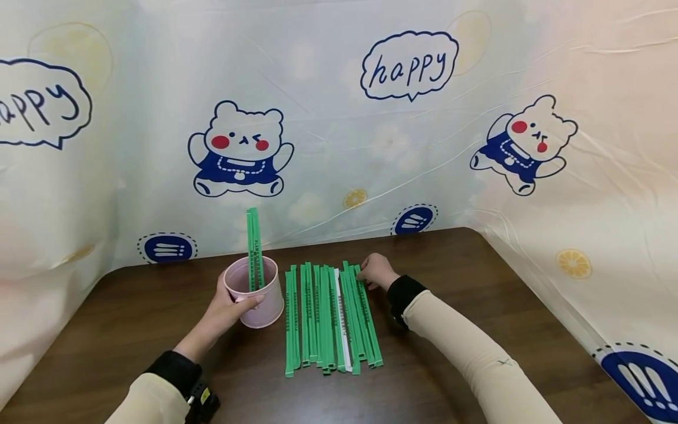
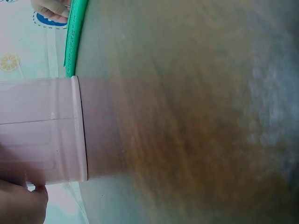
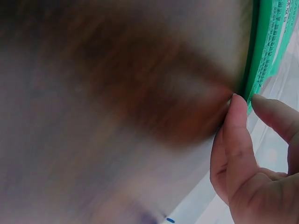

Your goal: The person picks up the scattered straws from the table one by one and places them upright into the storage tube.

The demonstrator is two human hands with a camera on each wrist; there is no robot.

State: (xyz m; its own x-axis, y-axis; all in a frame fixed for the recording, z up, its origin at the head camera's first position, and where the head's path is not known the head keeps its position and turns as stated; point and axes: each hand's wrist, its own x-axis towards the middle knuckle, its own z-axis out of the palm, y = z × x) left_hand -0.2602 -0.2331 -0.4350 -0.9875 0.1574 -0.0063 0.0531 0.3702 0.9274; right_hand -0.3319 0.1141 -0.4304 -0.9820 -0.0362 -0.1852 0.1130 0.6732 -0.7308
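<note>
While your left grip [image 1: 228, 306] holds the cup [image 1: 267, 309], thumb on the near wall below the rim, your right grip [image 1: 377, 271] has thumb and fingertip drawn nearly together, pinching the far end of a green strip [image 3: 268, 51]. How firmly cannot be told. That strip lies at the right side of a row of strips [image 1: 325, 330] on the table [image 1: 265, 383], right of the cup; one white strip [image 1: 342, 321] lies among the green. Other strips [image 1: 255, 250] stand in the cup, well above its rim. You should confirm that one strip alone is pinched, since the row is packed close. Raise the end before drawing it sideways, to avoid dragging others. Steady the cup upright, with light pressure.
</note>
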